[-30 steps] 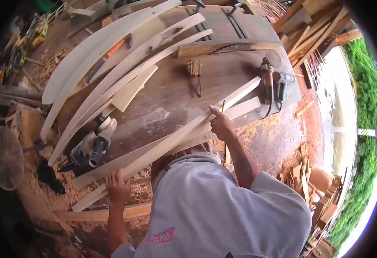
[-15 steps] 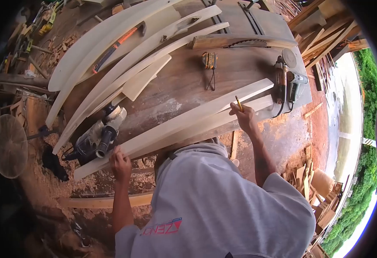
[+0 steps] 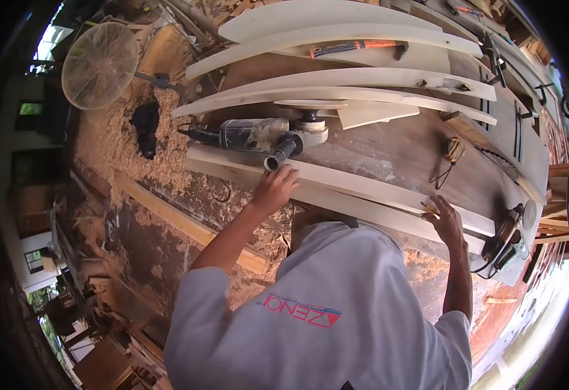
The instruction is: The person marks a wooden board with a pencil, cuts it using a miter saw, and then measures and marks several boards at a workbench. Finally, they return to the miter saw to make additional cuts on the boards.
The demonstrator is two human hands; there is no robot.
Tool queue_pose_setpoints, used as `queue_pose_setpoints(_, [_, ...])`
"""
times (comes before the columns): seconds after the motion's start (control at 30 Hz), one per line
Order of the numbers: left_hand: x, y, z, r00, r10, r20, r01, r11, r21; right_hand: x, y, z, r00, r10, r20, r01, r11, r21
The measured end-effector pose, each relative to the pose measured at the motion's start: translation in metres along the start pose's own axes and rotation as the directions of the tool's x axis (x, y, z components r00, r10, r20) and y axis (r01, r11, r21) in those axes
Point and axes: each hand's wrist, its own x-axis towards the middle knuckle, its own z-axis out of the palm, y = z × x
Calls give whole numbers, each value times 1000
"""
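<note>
Two long pale curved planks [image 3: 362, 188] lie stacked along the near edge of a dark workbench [image 3: 414, 149]. My left hand [image 3: 275, 188] presses on the upper plank, fingers bent over its far edge, just below the dust port of a grey power tool [image 3: 258, 134]. My right hand [image 3: 447, 222] rests on the planks near their right end and holds a yellow pencil [image 3: 429, 208] with its tip on the wood. My grey shirt hides the bench's near edge between the hands.
More curved boards [image 3: 336, 78] and an orange-handled tool [image 3: 356, 47] lie at the back of the bench. A yellow tape-like tool [image 3: 453, 149] and an angle grinder [image 3: 508, 237] sit to the right. A round fan [image 3: 99, 65], sawdust and a loose board [image 3: 180, 221] are on the floor.
The view has swung round to the left. My left hand has slid along the plank to beside the power tool. My right hand with the pencil sits flatter on the plank.
</note>
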Motion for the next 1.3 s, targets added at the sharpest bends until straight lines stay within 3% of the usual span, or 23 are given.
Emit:
queue_pose_setpoints(0.1, [6,15,4,1000,0,-32,-2,998,-70,-1,-3,-1,1000,23,15,-24,999,22])
queue_pose_setpoints(0.17, [6,29,8,979,195,-64,-202,970,-134,-1,-3,2,999,26,-40,-27,999,-40])
queue_pose_setpoints(0.2, [2,36,14,979,194,-67,-202,970,-134,-2,-3,6,999,25,-41,-27,999,-42])
queue_pose_setpoints(0.27, [-6,48,26,949,301,95,-274,935,-226,-6,1,14,994,14,-111,-21,998,-65])
queue_pose_setpoints(0.37, [-7,59,27,943,272,194,-258,961,-94,-9,1,18,987,0,-158,-16,995,-102])
queue_pose_setpoints(0.43, [-9,60,36,945,270,182,-262,963,-69,-8,-3,16,990,32,-139,-43,996,-73])
queue_pose_setpoints(0.5, [-13,64,43,948,263,178,-259,965,-47,-11,-6,17,979,28,-200,-35,999,-34])
queue_pose_setpoints(0.53, [-13,68,47,959,228,168,-232,973,7,-15,-13,20,945,11,-327,-35,997,-67])
queue_pose_setpoints(0.57, [-13,72,52,970,190,153,-201,978,61,-21,-14,28,945,17,-326,-41,997,-67])
queue_pose_setpoints(0.63, [-11,79,61,980,161,115,-170,983,74,-37,-17,46,884,-56,-465,57,998,-12])
queue_pose_setpoints(0.67, [-14,83,63,988,132,81,-139,986,89,-44,-22,49,843,-210,-495,186,978,-98])
queue_pose_setpoints(0.7, [-15,87,58,987,131,89,-138,987,85,-53,-20,58,878,-235,-417,212,972,-101])
queue_pose_setpoints(0.77, [-8,96,52,991,6,131,10,993,-121,-68,-15,71,940,-150,-307,127,988,-93])
queue_pose_setpoints(0.83, [-7,99,58,991,-51,121,67,989,-131,-72,-18,61,975,-28,-221,12,997,-72])
queue_pose_setpoints(0.87, [-10,91,73,996,-20,86,31,991,-132,-74,-8,68,985,-16,-171,10,999,-35])
queue_pose_setpoints(0.9, [-9,91,71,996,-1,87,16,985,-173,-71,-17,51,996,-88,-23,81,971,-226])
queue_pose_setpoints(0.93, [-7,90,64,994,36,104,-21,990,-143,-67,-29,38,994,66,85,-49,981,-187])
queue_pose_setpoints(1.1, [-24,61,74,944,288,161,-259,949,-180,-69,-19,45,997,-42,63,51,988,-143])
queue_pose_setpoints(1.13, [-24,63,64,939,305,159,-275,944,-183,-69,-22,43,991,-109,72,117,986,-116])
queue_pose_setpoints(1.3, [-22,69,19,958,241,155,-196,946,-258,-76,-46,15,991,-73,115,83,994,-78])
